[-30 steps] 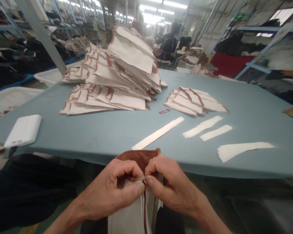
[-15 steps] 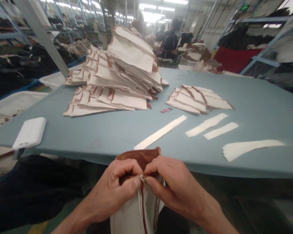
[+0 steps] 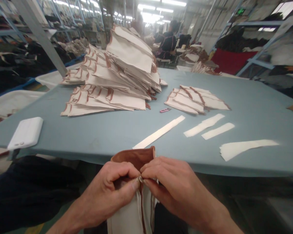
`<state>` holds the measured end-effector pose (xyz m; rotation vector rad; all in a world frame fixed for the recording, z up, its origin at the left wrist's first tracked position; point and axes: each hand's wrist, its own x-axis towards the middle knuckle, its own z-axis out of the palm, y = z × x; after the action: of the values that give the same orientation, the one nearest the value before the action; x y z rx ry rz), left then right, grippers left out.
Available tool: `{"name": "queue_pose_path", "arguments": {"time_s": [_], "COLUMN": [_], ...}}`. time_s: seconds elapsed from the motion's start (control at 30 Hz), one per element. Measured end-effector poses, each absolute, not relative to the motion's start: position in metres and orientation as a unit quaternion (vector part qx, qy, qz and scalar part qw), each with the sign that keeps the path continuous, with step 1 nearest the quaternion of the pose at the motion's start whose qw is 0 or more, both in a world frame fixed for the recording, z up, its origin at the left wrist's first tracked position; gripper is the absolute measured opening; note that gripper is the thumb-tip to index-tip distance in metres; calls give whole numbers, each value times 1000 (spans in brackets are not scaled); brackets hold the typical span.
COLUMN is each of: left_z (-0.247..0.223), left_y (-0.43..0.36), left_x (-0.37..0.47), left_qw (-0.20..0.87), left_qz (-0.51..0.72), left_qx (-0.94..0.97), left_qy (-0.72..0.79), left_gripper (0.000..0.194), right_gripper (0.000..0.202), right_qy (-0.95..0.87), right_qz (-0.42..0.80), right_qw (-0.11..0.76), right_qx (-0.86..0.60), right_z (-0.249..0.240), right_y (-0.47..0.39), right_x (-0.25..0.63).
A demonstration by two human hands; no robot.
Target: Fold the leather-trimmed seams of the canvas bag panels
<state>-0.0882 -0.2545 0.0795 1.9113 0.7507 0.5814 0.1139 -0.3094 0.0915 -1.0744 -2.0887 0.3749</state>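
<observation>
Blue-grey tabletop (image 3: 88, 136) fills the middle of a workshop, bearing a tall heap (image 3: 127, 78) of cream pieces with brown edging, a smaller pile (image 3: 197, 99), pink snips (image 3: 164, 110) and pale strips (image 3: 158, 132). One piece (image 3: 124, 214) is upright at the near edge, above the person's lap, its brown lining (image 3: 134, 158) showing. Left hand (image 3: 112, 190) and right hand (image 3: 171, 182) meet at its top, thumbs and forefingers pinching the end of the brown-edged seam. Work on this piece seems under way, its seam joined or merely held together, I cannot tell. Which pile is finished, if either, is unclear.
</observation>
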Motion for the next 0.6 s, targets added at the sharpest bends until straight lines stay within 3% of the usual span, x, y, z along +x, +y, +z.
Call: {"name": "queue_pose_path", "arguments": {"time_s": [0.43, 0.5, 0.6], "left_z": [74, 74, 75], "left_y": [-251, -250, -250], "left_x": [-94, -95, -98], "left_qw": [506, 536, 585], "left_qz": [219, 207, 181], "left_qx": [769, 752, 725], "left_qy": [323, 322, 316], "left_gripper": [27, 28, 28], "right_gripper": [30, 22, 14], "right_qy": [-846, -836, -774], "right_qz": [-36, 44, 297], "right_qw": [272, 290, 291], "right_qx": [-458, -464, -478], "right_z": [92, 91, 94], "right_y": [-305, -302, -296], "right_x": [100, 102, 107]}}
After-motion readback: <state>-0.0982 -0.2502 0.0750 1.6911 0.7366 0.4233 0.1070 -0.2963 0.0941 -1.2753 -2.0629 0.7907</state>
